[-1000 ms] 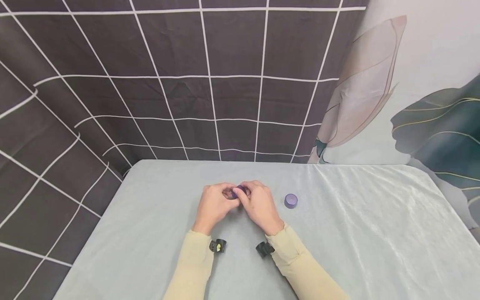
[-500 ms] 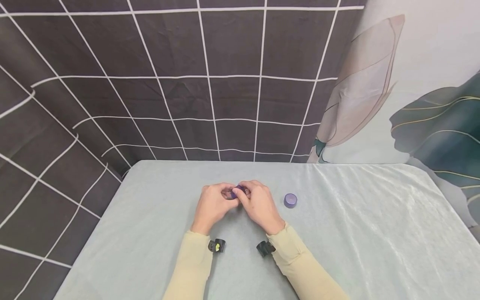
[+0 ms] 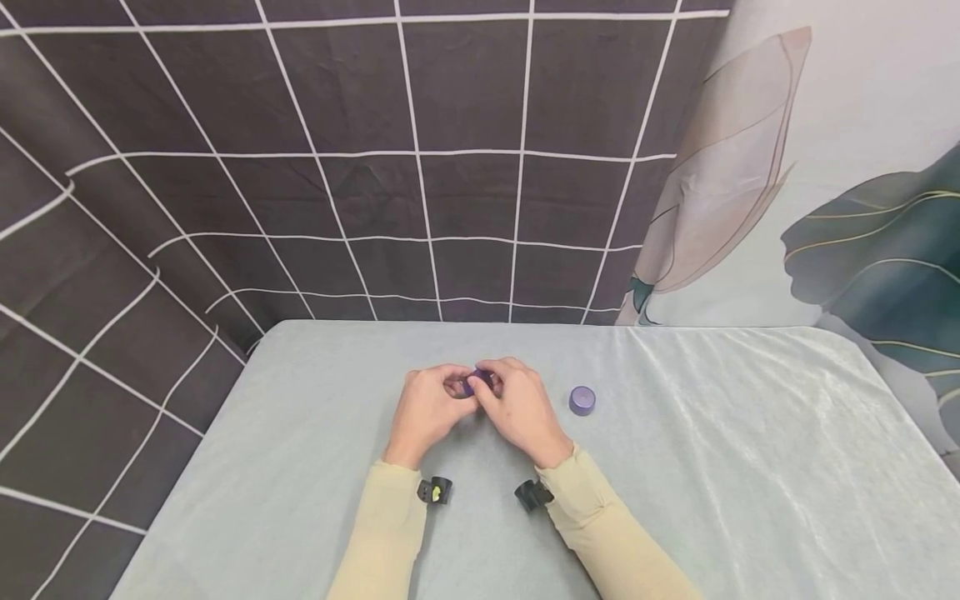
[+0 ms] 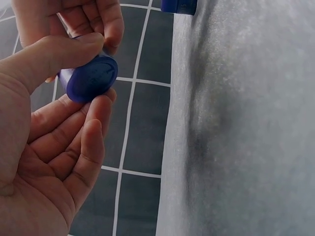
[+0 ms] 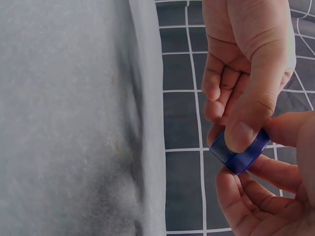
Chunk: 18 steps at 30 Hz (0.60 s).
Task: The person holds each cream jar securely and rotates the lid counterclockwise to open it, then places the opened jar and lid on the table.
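In the head view, the left hand [image 3: 427, 408] and right hand [image 3: 517, 408] meet, clamped on a cap [image 4: 93, 81] toward the desk's [image 3: 712, 500] far edge; a second cap [image 3: 582, 401] sits rightward. Left wrist: its round face shows, tilted. Right wrist: its side shows, axis slanting.

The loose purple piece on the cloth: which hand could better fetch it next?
Probably the right hand: it is nearer the loose piece; the left hand is farther. Both hold the other purple piece, so the right must probably let go first.
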### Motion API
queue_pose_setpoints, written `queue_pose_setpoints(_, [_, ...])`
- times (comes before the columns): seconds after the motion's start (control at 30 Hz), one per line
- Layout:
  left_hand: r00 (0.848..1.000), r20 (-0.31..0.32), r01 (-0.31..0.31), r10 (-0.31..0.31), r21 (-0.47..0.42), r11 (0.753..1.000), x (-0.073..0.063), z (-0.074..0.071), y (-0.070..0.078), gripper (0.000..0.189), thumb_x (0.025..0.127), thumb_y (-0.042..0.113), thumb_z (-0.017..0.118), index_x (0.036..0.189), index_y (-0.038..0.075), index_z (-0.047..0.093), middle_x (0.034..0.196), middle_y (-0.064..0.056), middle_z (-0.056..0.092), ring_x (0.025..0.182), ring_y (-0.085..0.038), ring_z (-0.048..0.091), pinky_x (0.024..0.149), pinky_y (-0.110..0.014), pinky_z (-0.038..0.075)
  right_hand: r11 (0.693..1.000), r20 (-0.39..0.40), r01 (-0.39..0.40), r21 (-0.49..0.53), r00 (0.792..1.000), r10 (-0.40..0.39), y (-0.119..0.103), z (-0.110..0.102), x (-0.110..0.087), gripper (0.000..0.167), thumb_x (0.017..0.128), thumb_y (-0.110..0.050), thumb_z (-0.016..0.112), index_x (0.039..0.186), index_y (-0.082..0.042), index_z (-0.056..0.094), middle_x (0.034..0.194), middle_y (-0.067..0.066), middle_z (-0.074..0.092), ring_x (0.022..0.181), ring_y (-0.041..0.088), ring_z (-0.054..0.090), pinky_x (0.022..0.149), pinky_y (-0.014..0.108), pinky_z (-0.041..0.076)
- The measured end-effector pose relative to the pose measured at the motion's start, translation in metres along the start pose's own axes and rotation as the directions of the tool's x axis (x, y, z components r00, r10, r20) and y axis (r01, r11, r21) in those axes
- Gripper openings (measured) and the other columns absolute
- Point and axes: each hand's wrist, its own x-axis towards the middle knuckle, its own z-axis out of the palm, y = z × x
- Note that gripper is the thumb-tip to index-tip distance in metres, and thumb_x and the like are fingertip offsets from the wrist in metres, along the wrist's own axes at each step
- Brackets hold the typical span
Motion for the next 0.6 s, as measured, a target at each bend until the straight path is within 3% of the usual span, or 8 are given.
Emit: queue_pose_setpoints(0.6, [1.000, -0.002, 0.009, -0.009, -0.014, 1.000, 0.0016, 0.0039, -0.0013, 0.021, 0.075, 0.022, 0.083, 0.092, 0.013, 0.077, 0.070, 0.007, 0.066, 0.065, -0.007, 0.060, 0.064, -0.027, 0.051, 1.000, 0.016, -0.010, 0.016, 1.000, 0.010, -0.0013, -0.0024, 0.0004, 0.026, 0.090, -0.020, 0.067, 0.108, -0.002, 0.073, 0.099, 0.008, 0.070, 0.083, 0.019, 0.062, 0.077, 0.038, 0.052])
